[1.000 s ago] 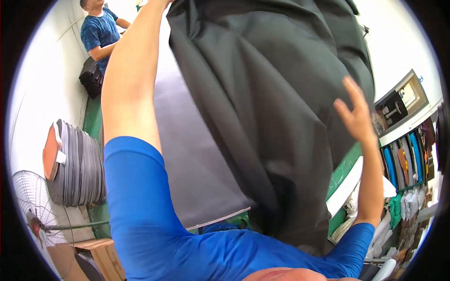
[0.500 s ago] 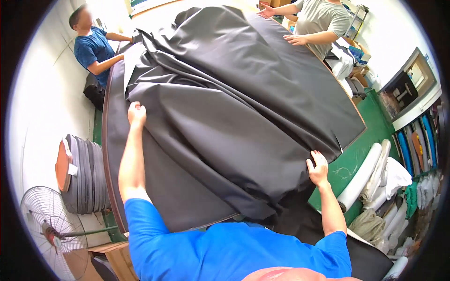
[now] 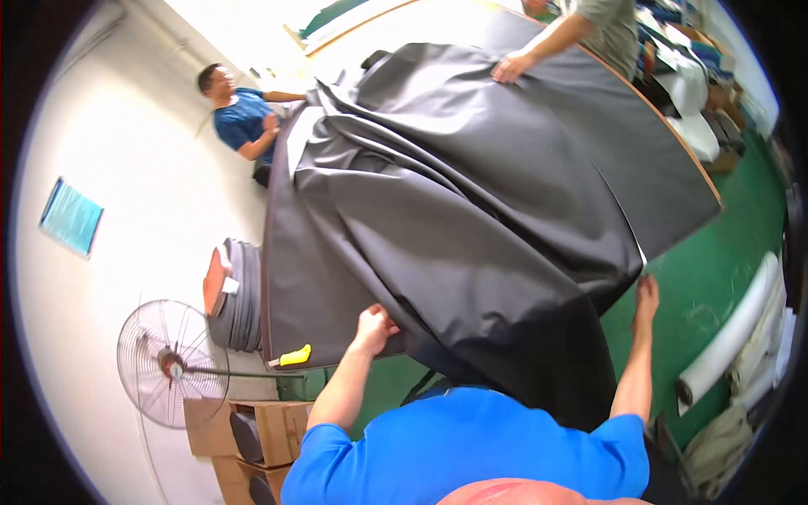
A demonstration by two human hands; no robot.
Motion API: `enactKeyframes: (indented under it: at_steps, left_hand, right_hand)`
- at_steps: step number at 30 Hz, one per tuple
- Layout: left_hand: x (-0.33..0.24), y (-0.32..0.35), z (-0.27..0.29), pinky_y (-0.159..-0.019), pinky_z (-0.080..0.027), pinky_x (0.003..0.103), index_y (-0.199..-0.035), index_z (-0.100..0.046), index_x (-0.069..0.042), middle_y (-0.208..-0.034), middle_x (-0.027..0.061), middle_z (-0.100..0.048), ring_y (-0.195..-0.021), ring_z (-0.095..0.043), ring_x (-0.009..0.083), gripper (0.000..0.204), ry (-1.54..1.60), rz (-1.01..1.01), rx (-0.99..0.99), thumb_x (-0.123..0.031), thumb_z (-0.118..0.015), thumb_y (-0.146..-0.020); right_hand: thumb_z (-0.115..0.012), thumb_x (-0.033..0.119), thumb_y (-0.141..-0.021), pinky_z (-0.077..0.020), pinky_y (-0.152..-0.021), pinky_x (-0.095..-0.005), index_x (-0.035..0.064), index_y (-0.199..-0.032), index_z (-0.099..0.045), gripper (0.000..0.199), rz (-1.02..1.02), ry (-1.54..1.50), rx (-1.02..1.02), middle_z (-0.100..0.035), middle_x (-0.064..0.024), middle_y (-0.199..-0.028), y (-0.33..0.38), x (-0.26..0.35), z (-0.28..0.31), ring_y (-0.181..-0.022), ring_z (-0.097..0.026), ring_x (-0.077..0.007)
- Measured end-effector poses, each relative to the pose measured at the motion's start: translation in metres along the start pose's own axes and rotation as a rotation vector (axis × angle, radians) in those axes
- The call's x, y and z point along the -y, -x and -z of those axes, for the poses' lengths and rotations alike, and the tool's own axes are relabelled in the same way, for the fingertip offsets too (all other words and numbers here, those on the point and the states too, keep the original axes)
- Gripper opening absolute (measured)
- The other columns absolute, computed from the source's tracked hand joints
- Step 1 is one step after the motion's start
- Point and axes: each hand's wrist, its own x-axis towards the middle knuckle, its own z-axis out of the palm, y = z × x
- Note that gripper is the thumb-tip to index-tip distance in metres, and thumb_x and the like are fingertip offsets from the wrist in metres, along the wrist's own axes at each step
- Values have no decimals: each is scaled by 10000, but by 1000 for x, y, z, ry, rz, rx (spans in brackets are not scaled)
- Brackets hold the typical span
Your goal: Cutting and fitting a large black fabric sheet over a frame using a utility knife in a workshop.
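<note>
The sheet (image 3: 471, 227) lies on the table (image 3: 421, 27), right of the cutter (image 3: 296, 356) and fan (image 3: 172, 364).

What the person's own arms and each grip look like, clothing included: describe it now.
Both arms wear plain, bright blue short sleeves, with no marking visible on them; below the cuffs, the forearms are bare. The left grip and right grip are ungloved human hands with no watch or bracelet visible.

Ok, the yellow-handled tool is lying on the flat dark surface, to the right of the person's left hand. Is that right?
No, the side is wrong: the head view shows the yellow-handled tool on the flat dark surface, to the left of the left hand.
</note>
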Motion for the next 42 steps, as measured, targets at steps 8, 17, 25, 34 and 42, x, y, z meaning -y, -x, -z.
enactKeyframes:
  at_steps: [8, 17, 25, 34, 42]
  left_hand:
    - [0, 24, -28, -956, -481, 415, -1200, -574, 2, -1143, 133, -649, -1049, -614, 266, 403, 354, 112, 239, -253, -330, -1006]
    - [-76, 76, 10, -502, -247, 249, -653, -413, -142, -644, -92, -354, -602, -309, 37, 336, 56, -711, -501, -102, -590, -936]
    - [-236, 102, 230, -667, -458, 452, -850, -592, 37, -814, 229, -642, -733, -601, 397, 335, -870, -903, -1444, -296, -576, -888]
    - [-174, 79, 134, -551, -395, 406, -733, -550, 1, -612, 132, -519, -554, -478, 267, 236, -954, -1035, -1101, -179, -644, -851]
    - [-54, 25, 42, -890, -444, 376, -882, -684, -17, -976, 136, -646, -969, -583, 293, 191, -950, -944, -419, -206, -653, -881]
  right_hand:
    - [-617, 145, -872, -401, -979, -373, -123, -1229, -508, 460, -259, 624, 286, -586, -203, -1224, 110, -89, -82, -1146, -538, -287]
    - [-435, -12, -875, -456, -780, -348, -4, -938, -612, 187, 500, 451, 42, -603, -58, -890, -20, 94, 6, -862, -550, -172]
    - [-630, 200, -813, -471, -860, -321, 21, -1030, -655, 282, 671, 481, -432, -681, -101, -1003, -233, 405, 25, -947, -634, -219]
    - [-560, 380, -827, -437, -949, -500, 71, -1158, -602, 454, 162, 1066, -628, -606, -209, -1200, -228, 298, 25, -1134, -552, -414]
    - [-513, 358, -889, -445, -947, -441, -33, -1137, -622, 476, 99, 646, -507, -617, -240, -1171, -221, 75, 2, -1086, -583, -392]
